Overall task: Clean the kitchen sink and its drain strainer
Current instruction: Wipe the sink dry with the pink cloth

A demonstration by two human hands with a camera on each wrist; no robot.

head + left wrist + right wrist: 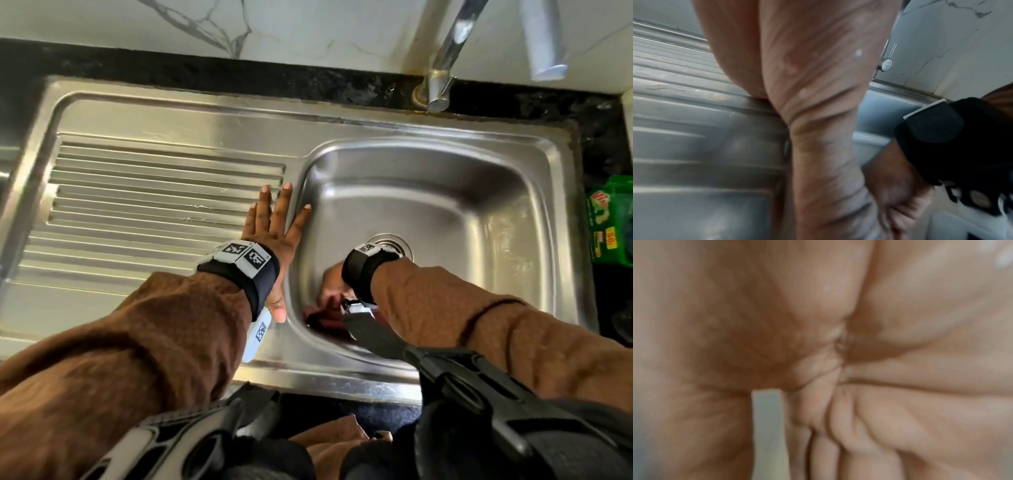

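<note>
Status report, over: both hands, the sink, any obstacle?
Left hand flat on sink rim. Right hand low in basin on a dark red thing, grip unclear. Drain strainer unobstructed.

Right hand blurred, its grip on dark red thing unclear; drain strainer partly behind wrist.

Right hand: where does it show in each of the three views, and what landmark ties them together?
Head: right hand low in the sink basin, near the front-left corner, on something dark red.
Left wrist: lower right, below its black wrist strap.
Right wrist: fills the picture, blurred palm.
Shared landmark: the basin, clear in head and left wrist only.
</note>
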